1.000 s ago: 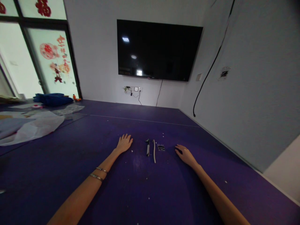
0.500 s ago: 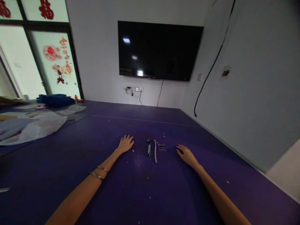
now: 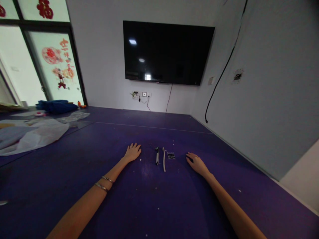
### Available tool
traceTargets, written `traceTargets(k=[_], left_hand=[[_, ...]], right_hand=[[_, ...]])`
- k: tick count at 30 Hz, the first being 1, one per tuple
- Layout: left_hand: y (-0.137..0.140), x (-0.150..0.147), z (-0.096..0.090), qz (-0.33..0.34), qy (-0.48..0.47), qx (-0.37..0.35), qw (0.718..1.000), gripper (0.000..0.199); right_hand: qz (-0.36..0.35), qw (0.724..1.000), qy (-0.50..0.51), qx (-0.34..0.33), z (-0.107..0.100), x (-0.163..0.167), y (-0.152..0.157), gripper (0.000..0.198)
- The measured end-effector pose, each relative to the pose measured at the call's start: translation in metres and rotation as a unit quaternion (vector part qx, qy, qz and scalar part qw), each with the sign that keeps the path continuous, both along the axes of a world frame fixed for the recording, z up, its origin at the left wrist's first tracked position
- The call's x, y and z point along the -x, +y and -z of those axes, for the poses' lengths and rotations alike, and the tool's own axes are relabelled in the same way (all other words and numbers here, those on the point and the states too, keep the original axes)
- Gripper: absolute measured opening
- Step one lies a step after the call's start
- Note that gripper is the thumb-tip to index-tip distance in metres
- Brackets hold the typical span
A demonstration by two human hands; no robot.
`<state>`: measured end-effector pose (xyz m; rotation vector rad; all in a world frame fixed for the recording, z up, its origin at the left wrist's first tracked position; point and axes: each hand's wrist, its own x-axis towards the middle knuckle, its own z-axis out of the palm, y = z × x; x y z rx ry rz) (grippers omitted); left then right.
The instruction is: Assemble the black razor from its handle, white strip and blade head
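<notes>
Looks like a rest-and-ready step to me: left hand (image 3: 132, 152) lies on the purple desk (image 3: 119, 205) with its fingers spread and released, and right hand (image 3: 197, 164) sits there too, fingers loosely bent, gripping nothing I can see. Between them lie a razor (image 3: 157, 157), a thin pale strip (image 3: 163, 160) and a small clear packet (image 3: 171, 155), so I'd say any pickup calls for reaching inward and a fine pinch.
</notes>
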<state>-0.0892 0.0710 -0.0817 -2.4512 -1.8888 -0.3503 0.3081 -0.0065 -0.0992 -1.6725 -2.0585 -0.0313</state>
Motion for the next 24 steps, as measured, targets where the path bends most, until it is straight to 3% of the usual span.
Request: traceTargets(k=[5, 10, 14, 17, 24], left_hand=[[0.001, 0.000, -0.002, -0.002, -0.023, 0.003, 1.000, 0.048], [-0.006, -0.010, -0.018, -0.017, -0.050, -0.023, 0.998, 0.040], [-0.016, -0.039, -0.034, -0.003, -0.057, -0.036, 0.998, 0.027], [-0.021, -0.066, -0.040, 0.020, -0.057, -0.003, 0.998, 0.023], [-0.028, -0.107, -0.038, 0.018, -0.049, 0.055, 0.997, 0.033]], right_hand=[[0.004, 1.000, -0.003, 0.002, -0.001, 0.001, -0.001, 0.043], [0.003, 1.000, -0.012, -0.005, 0.002, 0.000, 0.002, 0.042], [0.010, 1.000, -0.016, -0.011, 0.005, -0.001, 0.005, 0.042], [0.007, 1.000, -0.014, -0.019, 0.006, -0.001, 0.005, 0.041], [0.006, 1.000, 0.002, -0.022, 0.006, 0.001, 0.003, 0.040]])
